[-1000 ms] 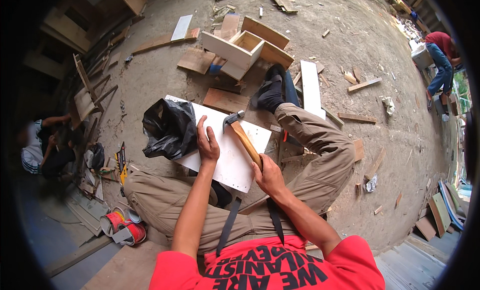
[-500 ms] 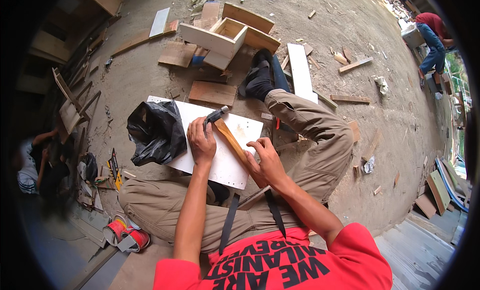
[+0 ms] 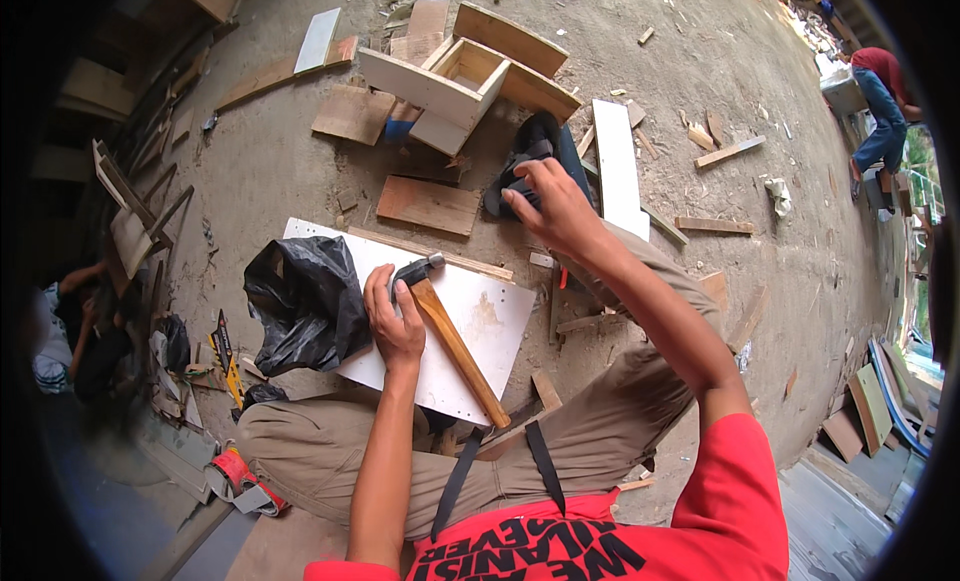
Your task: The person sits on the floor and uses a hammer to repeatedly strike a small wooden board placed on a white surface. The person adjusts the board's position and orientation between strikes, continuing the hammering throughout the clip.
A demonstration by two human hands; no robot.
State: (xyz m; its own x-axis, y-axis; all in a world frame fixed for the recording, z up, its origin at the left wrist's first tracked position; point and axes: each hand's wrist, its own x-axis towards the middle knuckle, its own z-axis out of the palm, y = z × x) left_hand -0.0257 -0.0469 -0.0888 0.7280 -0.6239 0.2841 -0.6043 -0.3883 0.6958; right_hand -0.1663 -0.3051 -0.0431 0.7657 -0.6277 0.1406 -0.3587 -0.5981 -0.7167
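Note:
A white board (image 3: 497,343) with small holes along its edges lies across my lap. On it rests a hammer (image 3: 458,351) with a wooden handle and a dark head, its handle pointing back toward me. My left hand (image 3: 397,321) lies on the board beside the hammer head, fingers stretched, thumb close to the handle; whether it touches the hammer I cannot tell. To its left, a crumpled black plastic bag (image 3: 305,301) covers the board's corner. My right hand (image 3: 553,209) is raised beyond the board, near my sandalled foot (image 3: 520,166), with thumb and fingers apart and nothing visible in it.
A partly built wooden box (image 3: 455,86) stands ahead on the dirt floor. Around it lie a brown plank (image 3: 428,205), a long white plank (image 3: 618,161) and several offcuts. A handsaw (image 3: 227,356) is at left. One person (image 3: 880,111) bends over at far right; another (image 3: 70,326) sits at left.
My right hand has left the hammer handle and moved forward, away from me. The handle's end now lies flat on the board. My left hand stays beside the hammer head.

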